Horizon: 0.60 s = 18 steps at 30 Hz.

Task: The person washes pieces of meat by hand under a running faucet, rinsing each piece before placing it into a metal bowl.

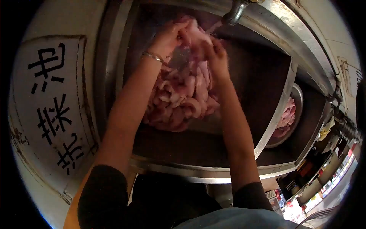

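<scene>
In the head view, my left hand (167,40) and my right hand (216,57) grip a piece of pink raw meat (196,35) between them. Water from the metal faucet (235,15) runs down beside the meat. My left wrist wears a metal bangle (153,57). Under and nearer than my hands, a heap of raw meat pieces (179,99) lies in the metal sink basin (236,45). The fingers of both hands are curled on the meat, and some fingertips are hidden behind it.
To the right, past the metal divider (280,103), a second basin holds a round metal bowl (298,110) with more raw meat (286,119). A sign (51,103) with large black characters is on the left. The sink's front rim (213,176) runs close to my body.
</scene>
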### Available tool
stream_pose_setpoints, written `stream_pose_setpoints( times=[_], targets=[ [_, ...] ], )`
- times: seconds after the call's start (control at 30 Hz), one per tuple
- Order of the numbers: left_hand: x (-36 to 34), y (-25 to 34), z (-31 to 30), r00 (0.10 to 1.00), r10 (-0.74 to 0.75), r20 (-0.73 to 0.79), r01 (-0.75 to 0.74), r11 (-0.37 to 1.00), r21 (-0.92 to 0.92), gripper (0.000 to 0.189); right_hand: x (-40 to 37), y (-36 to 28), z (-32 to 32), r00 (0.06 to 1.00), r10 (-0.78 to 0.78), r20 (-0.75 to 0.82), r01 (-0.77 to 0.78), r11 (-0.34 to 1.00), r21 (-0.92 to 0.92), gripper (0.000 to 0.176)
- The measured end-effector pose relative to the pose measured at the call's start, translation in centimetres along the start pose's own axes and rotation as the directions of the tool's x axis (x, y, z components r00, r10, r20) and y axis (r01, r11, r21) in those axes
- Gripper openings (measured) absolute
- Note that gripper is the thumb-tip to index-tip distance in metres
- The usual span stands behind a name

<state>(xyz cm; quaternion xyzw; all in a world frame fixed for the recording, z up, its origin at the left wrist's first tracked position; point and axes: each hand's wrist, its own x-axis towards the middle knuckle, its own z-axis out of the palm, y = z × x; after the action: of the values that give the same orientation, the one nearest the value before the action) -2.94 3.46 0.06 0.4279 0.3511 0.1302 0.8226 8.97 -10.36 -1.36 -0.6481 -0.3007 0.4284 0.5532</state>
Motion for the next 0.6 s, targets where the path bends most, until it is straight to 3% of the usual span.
stream_pose_setpoints(
  times=[0.03, 0.07, 0.1, 0.17, 0.2, 0.23, 0.27, 0.3, 0.33, 0.37, 0.4, 0.43, 0.47, 0.5, 0.53, 0.57, 0.6],
  targets=[
    [-0.4, -0.4, -0.1, 0.999, 0.025, -0.045, -0.031, 0.990, -0.134, 0.022, 0.2, -1.0, -0.4, 0.995, -0.061, -0.083, 0.075, 0.983, 0.169, 0.027],
    [-0.8, -0.8, 0.1, 0.995, 0.043, -0.092, -0.066, 0.962, -0.265, 0.023, 0.5, -2.3, -0.6, 0.995, 0.032, -0.091, 0.001, 0.941, 0.338, 0.026],
    [-1.1, -1.3, 0.2, 0.995, 0.042, -0.092, -0.065, 0.962, -0.265, 0.023, 1.4, -3.0, -1.0, 0.995, 0.032, -0.091, 0.000, 0.941, 0.338, 0.026],
    [-1.9, -2.3, 0.6, 0.961, -0.113, -0.251, 0.018, 0.935, -0.353, 0.029, 3.5, -4.7, -1.4, 0.992, 0.053, 0.115, -0.070, 0.986, 0.149, 0.027],
    [-2.2, -2.7, 1.1, 0.961, -0.111, -0.252, 0.016, 0.936, -0.351, 0.029, 3.8, -5.6, -1.4, 0.992, 0.050, 0.116, -0.068, 0.986, 0.150, 0.027],
    [-2.6, -3.0, 1.8, 0.928, 0.154, -0.338, -0.155, 0.988, 0.022, 0.033, 4.0, -7.1, -0.9, 0.987, 0.013, 0.161, -0.026, 0.997, 0.079, 0.028],
    [-2.9, -2.9, 2.9, 0.849, 0.421, -0.318, -0.284, 0.873, 0.397, 0.039, 4.1, -7.8, -0.7, 0.978, -0.021, 0.209, 0.020, 1.000, 0.008, 0.029],
    [-2.9, -2.6, 3.8, 0.847, 0.424, -0.320, -0.287, 0.872, 0.396, 0.039, 4.4, -7.4, -0.7, 0.977, -0.023, 0.212, 0.022, 1.000, 0.006, 0.029],
    [-2.9, -1.4, 5.3, 0.833, 0.538, -0.130, -0.473, 0.814, 0.336, 0.041, 4.8, -6.4, -0.8, 0.965, -0.238, 0.111, 0.258, 0.937, -0.234, 0.028],
    [-2.9, -0.9, 6.1, 0.765, 0.641, 0.053, -0.633, 0.736, 0.240, 0.045, 4.9, -6.3, -0.8, 0.886, -0.458, 0.067, 0.433, 0.768, -0.472, 0.028],
    [-2.3, -1.1, 6.0, 0.765, 0.642, 0.046, -0.632, 0.736, 0.242, 0.045, 4.9, -6.4, -1.4, 0.887, -0.457, 0.073, 0.435, 0.769, -0.469, 0.028],
    [-1.3, -1.5, 5.6, 0.743, 0.667, 0.061, -0.626, 0.659, 0.417, 0.046, 4.6, -7.6, -2.0, 0.974, -0.204, 0.102, 0.198, 0.978, 0.067, 0.025],
    [-0.9, -1.1, 5.7, 0.718, 0.691, 0.084, -0.601, 0.555, 0.575, 0.048, 4.3, -8.6, -2.4, 0.965, 0.009, 0.263, -0.157, 0.822, 0.547, 0.024],
    [-0.9, -1.1, 5.8, 0.712, 0.697, 0.082, -0.606, 0.551, 0.574, 0.048, 3.9, -9.2, -2.4, 0.964, 0.004, 0.267, -0.153, 0.826, 0.542, 0.024],
    [-1.9, -0.5, 6.4, 0.791, 0.612, -0.015, -0.576, 0.752, 0.320, 0.044, 3.4, -9.7, -2.3, 0.982, 0.015, 0.190, -0.116, 0.837, 0.534, 0.021],
    [-2.4, -0.3, 7.0, 0.866, 0.494, -0.073, -0.494, 0.869, 0.027, 0.041, 3.1, -9.6, -2.4, 0.993, 0.027, 0.111, -0.081, 0.848, 0.524, 0.019],
    [-2.9, 0.1, 7.1, 0.867, 0.493, -0.076, -0.493, 0.870, 0.025, 0.041, 2.8, -8.7, -2.7, 0.998, -0.008, 0.064, -0.019, 0.916, 0.402, 0.017]
  ],
)
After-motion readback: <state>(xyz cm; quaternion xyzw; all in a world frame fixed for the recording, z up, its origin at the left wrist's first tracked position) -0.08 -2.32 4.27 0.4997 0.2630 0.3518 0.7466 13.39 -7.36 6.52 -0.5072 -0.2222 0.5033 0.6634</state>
